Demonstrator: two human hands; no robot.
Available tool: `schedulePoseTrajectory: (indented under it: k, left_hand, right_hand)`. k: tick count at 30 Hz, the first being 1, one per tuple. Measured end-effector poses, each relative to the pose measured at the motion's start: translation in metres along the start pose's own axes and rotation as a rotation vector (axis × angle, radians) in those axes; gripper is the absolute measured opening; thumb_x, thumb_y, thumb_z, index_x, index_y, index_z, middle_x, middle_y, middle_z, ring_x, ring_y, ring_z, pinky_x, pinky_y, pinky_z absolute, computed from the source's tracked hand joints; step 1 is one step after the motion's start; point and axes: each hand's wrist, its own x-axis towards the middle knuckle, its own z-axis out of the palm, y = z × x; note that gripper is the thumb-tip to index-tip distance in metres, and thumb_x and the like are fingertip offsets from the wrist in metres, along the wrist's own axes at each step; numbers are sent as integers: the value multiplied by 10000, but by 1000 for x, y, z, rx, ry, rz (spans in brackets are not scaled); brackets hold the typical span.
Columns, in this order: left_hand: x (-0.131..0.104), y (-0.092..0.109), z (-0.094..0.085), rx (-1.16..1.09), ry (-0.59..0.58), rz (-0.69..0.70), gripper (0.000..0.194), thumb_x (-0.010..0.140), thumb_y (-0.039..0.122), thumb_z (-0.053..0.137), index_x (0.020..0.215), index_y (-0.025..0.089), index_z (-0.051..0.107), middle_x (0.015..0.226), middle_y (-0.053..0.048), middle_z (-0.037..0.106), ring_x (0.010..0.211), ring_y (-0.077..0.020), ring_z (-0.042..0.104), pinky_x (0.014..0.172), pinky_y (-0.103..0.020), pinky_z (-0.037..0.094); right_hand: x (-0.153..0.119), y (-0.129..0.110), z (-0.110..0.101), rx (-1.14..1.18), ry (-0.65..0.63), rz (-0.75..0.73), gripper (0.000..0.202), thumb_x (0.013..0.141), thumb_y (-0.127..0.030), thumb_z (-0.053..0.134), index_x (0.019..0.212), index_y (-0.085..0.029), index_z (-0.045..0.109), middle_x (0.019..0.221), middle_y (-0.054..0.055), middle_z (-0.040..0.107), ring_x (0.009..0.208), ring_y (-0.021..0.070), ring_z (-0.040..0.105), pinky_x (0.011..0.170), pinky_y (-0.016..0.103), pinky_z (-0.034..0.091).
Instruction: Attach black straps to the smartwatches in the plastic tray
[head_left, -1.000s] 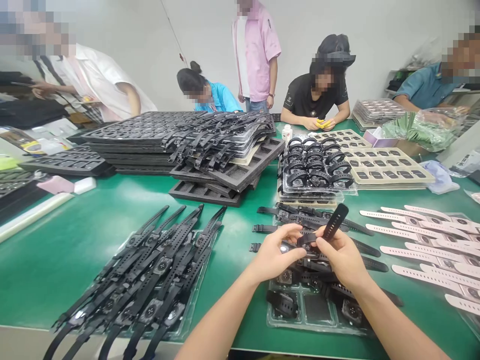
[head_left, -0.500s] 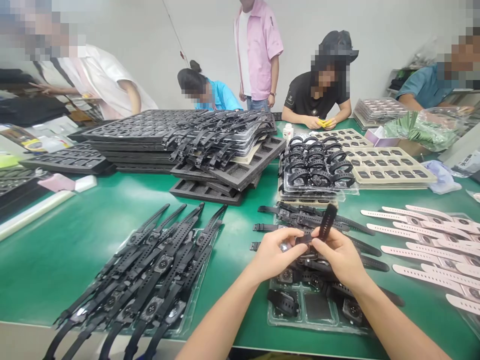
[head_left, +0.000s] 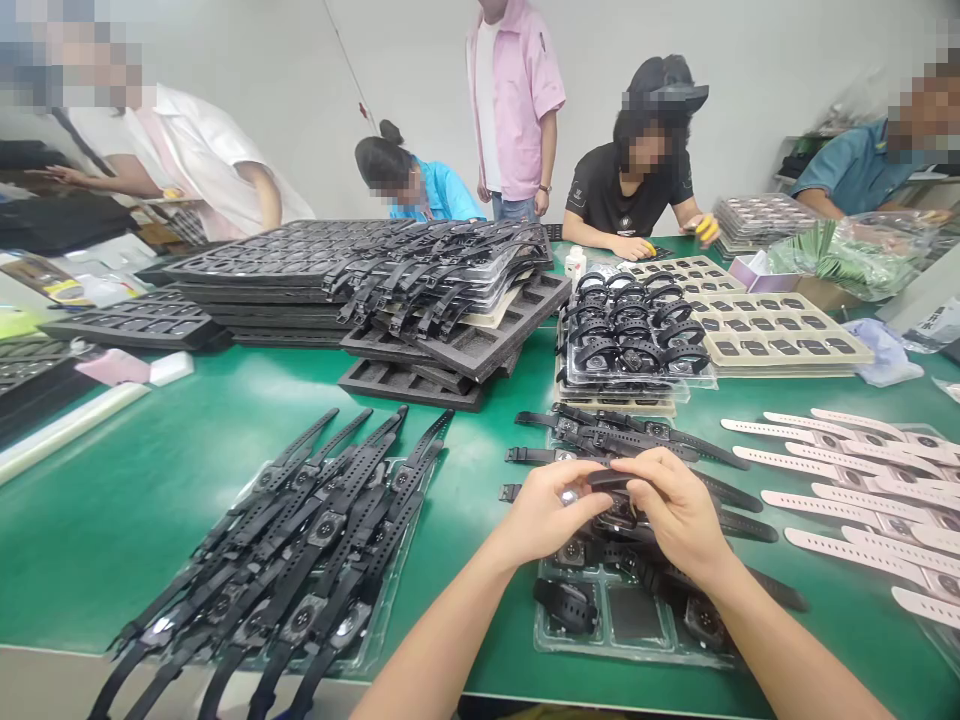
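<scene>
Above a transparent plastic tray (head_left: pixel 551 640), my left hand (head_left: pixel 546 508) is closed on one end of a black smartwatch (head_left: pixel 609 480). My right hand (head_left: pixel 675 508) pinches its black strap from the other side, and the fingers hide most of the watch. Beneath both hands, several black watches lie across the tray with their straps stretched out sideways. One watch with a curled strap (head_left: pixel 568 606) sits in a front compartment. Beside it is a compartment with a dark flat square (head_left: pixel 634 612).
Left, black watches (head_left: pixel 326 528) lie in rows on another tray. Watches with pale pink straps (head_left: pixel 847 470) are at right. Behind stand stacked black foam trays (head_left: pixel 262 300), a stack of watch trays (head_left: pixel 637 335) and beige trays (head_left: pixel 784 335). Several people are around the table (head_left: pixel 247 420).
The strap that stood upright by my right hand now lies flat between both hands, with my right fingers folded over it. Across the table, a co-worker's yellow-tipped hands have moved apart.
</scene>
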Motion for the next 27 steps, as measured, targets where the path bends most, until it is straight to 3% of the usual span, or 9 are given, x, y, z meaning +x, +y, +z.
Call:
schedulePoseTrajectory:
  k: [3, 9, 16, 22, 27]
  left_hand:
    - [-1, 1, 1, 36, -14, 16, 386, 762, 247, 809, 1135, 207, 721, 1015, -48, 713, 788, -166, 618, 764, -273, 530]
    - [1, 1, 3, 41, 139, -4, 273, 817, 282, 740, 1068, 178, 766, 795, -33, 693, 734, -166, 605, 737, -277, 508]
    - [2, 1, 2, 67, 136, 23, 289, 808, 278, 742, 1079, 185, 781, 797, -38, 710, 764, -180, 627, 805, -302, 515]
    - [2, -5, 5, -4, 221, -51, 303, 764, 259, 773, 1055, 176, 765, 807, -35, 711, 743, -175, 625, 740, -287, 523]
    - [2, -2, 2, 85, 161, -7, 246, 772, 250, 766, 1012, 201, 792, 835, -41, 740, 767, -185, 637, 794, -308, 523]
  right_hand:
    - [-1, 1, 2, 34, 42, 15, 204, 997, -243, 578, 1100, -315, 740, 889, 18, 573, 701, 158, 608, 648, 307, 513]
    - [-3, 1, 5, 160, 121, 112, 151, 1028, -267, 518, 1015, -269, 669, 979, 25, 526, 588, 112, 585, 574, 298, 524]
    - [0, 0, 0, 0, 44, 37, 183, 1026, -243, 487, 1000, -251, 668, 946, 42, 521, 678, 157, 588, 600, 307, 537]
    - [4, -1, -4, -113, -41, -7, 206, 1008, -215, 504, 988, -248, 706, 926, 47, 560, 776, 189, 604, 697, 333, 527]
    - [4, 1, -2, -93, -36, 39, 201, 994, -235, 548, 1036, -281, 739, 951, 44, 622, 816, 196, 637, 744, 336, 536]
